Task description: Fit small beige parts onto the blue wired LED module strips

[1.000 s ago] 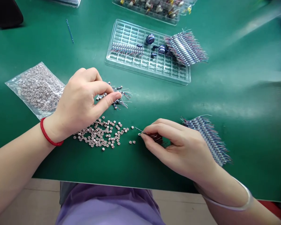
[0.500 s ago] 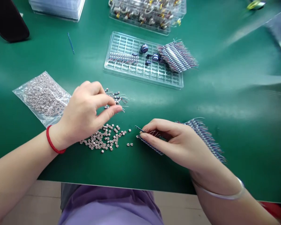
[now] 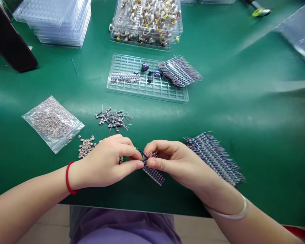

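Observation:
In the head view, my right hand point(image 3: 173, 161) is closed in a pinch on a small circuit board panel point(image 3: 156, 174) with thin wires, tilted above the table. My left hand point(image 3: 117, 159) is closed at the panel's upper left end, thumb and forefinger meeting on its edge; the exact grip is partly hidden. Beside and beneath my left hand lie loose small round metallic parts point(image 3: 85, 147). Beyond it is a pile of small wired pieces point(image 3: 114, 118). A stack of wired circuit board panels point(image 3: 216, 157) lies to the right of my right hand.
A clear bag of round parts point(image 3: 52, 123) lies at left. Farther back, a clear tray point(image 3: 147, 91) bears more wired panels point(image 3: 180, 71) and dark parts. Stacked trays point(image 3: 63, 30), boxes of wired components point(image 3: 147, 23) and a black object point(image 3: 12, 44) stand behind.
My left hand has moved from the pile of wired pieces down and right to the panel in my right hand. The camera view has shifted, showing more of the table's back.

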Available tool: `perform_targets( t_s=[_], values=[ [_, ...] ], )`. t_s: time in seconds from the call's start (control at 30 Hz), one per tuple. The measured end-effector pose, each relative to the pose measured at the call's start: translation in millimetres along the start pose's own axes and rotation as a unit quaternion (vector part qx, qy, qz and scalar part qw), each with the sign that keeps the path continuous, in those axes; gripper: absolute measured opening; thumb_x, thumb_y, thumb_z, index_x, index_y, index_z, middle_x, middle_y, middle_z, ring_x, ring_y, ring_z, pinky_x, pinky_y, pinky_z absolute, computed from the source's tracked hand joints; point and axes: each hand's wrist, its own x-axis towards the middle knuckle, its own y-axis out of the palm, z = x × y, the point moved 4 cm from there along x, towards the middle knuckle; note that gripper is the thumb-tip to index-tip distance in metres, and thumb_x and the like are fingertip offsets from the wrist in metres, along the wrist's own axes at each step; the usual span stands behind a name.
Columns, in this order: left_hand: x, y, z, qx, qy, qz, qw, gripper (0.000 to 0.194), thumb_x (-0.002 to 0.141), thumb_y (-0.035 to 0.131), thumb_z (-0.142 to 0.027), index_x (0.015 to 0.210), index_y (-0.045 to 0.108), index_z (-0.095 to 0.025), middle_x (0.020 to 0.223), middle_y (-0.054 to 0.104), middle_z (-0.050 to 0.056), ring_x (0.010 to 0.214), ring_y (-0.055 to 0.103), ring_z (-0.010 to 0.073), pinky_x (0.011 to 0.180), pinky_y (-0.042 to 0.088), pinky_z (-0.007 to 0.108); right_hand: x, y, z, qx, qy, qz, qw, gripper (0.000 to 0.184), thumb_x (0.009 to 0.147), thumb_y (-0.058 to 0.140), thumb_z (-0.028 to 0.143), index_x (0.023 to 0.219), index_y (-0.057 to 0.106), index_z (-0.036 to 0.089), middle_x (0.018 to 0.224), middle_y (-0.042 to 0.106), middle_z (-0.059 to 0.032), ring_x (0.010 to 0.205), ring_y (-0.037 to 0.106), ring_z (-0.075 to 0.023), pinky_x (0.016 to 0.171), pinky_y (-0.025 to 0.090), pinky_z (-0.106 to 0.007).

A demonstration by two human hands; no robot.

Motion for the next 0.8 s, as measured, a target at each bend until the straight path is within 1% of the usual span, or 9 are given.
perform_targets(
  t_s=[0.17, 0.27, 0.37, 0.43, 0.5, 0.57, 0.63, 0.73, 0.8],
  values=[
    [2, 2.4, 3, -0.037, -0.036, 0.021, 0.998, 0.008, 0.084, 0.069, -0.017, 0.078, 0.074, -0.017, 0.073, 0.065, -0.001, 0.07, 0.06, 0.0113, 0.067, 0.044, 0.022, 4, 3, -6, 0.06, 0.044, 0.031, 0.997, 0.031, 0.057, 0.09, 0.037, 0.066, 0.068, 0.018, 0.06, 0.059, 0.002, 0.055, 0.05, -0.0105, 0.052, 0.043, -0.022],
    [4, -0.8, 7, -0.012, -0.025, 0.008, 1.0, 0.009, 0.085, 0.067, -0.016, 0.079, 0.074, -0.017, 0.073, 0.066, -0.001, 0.071, 0.061, 0.0115, 0.067, 0.045, 0.022, 4, 0, -3, 0.061, 0.04, 0.012, 0.997, 0.033, 0.054, 0.091, 0.038, 0.065, 0.068, 0.018, 0.06, 0.058, 0.0021, 0.054, 0.05, -0.0106, 0.051, 0.043, -0.022],
    [7, -13.4, 17, 0.082, -0.002, -0.059, 0.995, 0.012, 0.088, 0.064, -0.018, 0.082, 0.074, -0.017, 0.075, 0.067, 0.001, 0.075, 0.061, 0.014, 0.073, 0.046, 0.025, 4, -12, 2, 0.041, 0.004, -0.071, 0.997, 0.035, 0.055, 0.09, 0.043, 0.065, 0.067, 0.019, 0.064, 0.061, 0.0011, 0.057, 0.053, -0.0113, 0.052, 0.045, -0.022],
    [8, -23.7, 27, 0.171, -0.003, -0.116, 0.978, 0.014, 0.09, 0.06, -0.022, 0.09, 0.074, -0.018, 0.079, 0.068, 0.003, 0.079, 0.06, 0.0168, 0.076, 0.047, 0.029, 4, -20, 3, 0.011, -0.018, -0.122, 0.992, 0.035, 0.057, 0.088, 0.047, 0.069, 0.069, 0.02, 0.069, 0.064, -0.0004, 0.061, 0.056, -0.013, 0.056, 0.048, -0.023],
    [8, -30.8, 34, 0.244, -0.015, -0.159, 0.957, 0.019, 0.092, 0.057, -0.024, 0.101, 0.073, -0.018, 0.084, 0.068, 0.005, 0.082, 0.059, 0.0191, 0.077, 0.046, 0.032, 4, -24, 2, -0.025, -0.029, -0.149, 0.988, 0.038, 0.058, 0.086, 0.051, 0.075, 0.072, 0.021, 0.074, 0.067, -0.0025, 0.067, 0.059, -0.0157, 0.061, 0.051, -0.026],
    [7, -31.2, 35, 0.284, -0.014, -0.177, 0.942, 0.023, 0.093, 0.055, -0.025, 0.107, 0.071, -0.017, 0.088, 0.067, 0.006, 0.084, 0.057, 0.0205, 0.077, 0.045, 0.034, 6, -25, 1, -0.062, -0.034, -0.156, 0.985, 0.039, 0.06, 0.084, 0.054, 0.078, 0.073, 0.021, 0.077, 0.069, -0.0039, 0.071, 0.061, -0.0176, 0.064, 0.052, -0.028],
    [5, -23.2, 28, 0.3, 0.012, -0.158, 0.941, 0.021, 0.094, 0.055, -0.027, 0.102, 0.072, -0.018, 0.088, 0.066, 0.006, 0.083, 0.055, 0.0206, 0.075, 0.042, 0.035, 7, -25, 1, -0.094, -0.038, -0.156, 0.983, 0.039, 0.063, 0.082, 0.055, 0.078, 0.073, 0.02, 0.078, 0.069, -0.0042, 0.071, 0.06, -0.0182, 0.064, 0.051, -0.029],
    [4, -2.6, 14, 0.308, 0.054, -0.087, 0.946, 0.018, 0.093, 0.057, -0.029, 0.09, 0.073, -0.021, 0.087, 0.065, 0.004, 0.081, 0.053, 0.0196, 0.073, 0.037, 0.035, 8, -24, 5, -0.121, -0.047, -0.153, 0.98, 0.04, 0.064, 0.08, 0.057, 0.077, 0.071, 0.02, 0.073, 0.067, -0.0039, 0.069, 0.059, -0.0187, 0.062, 0.05, -0.029],
    [5, 7.8, 10, 0.315, 0.045, -0.052, 0.947, 0.017, 0.093, 0.057, -0.027, 0.089, 0.072, -0.02, 0.088, 0.064, 0.004, 0.081, 0.053, 0.0192, 0.073, 0.035, 0.035, 9, -24, 8, -0.133, -0.051, -0.151, 0.978, 0.042, 0.065, 0.079, 0.059, 0.075, 0.07, 0.019, 0.07, 0.066, -0.0037, 0.067, 0.058, -0.0189, 0.06, 0.049, -0.029]
  ],
)
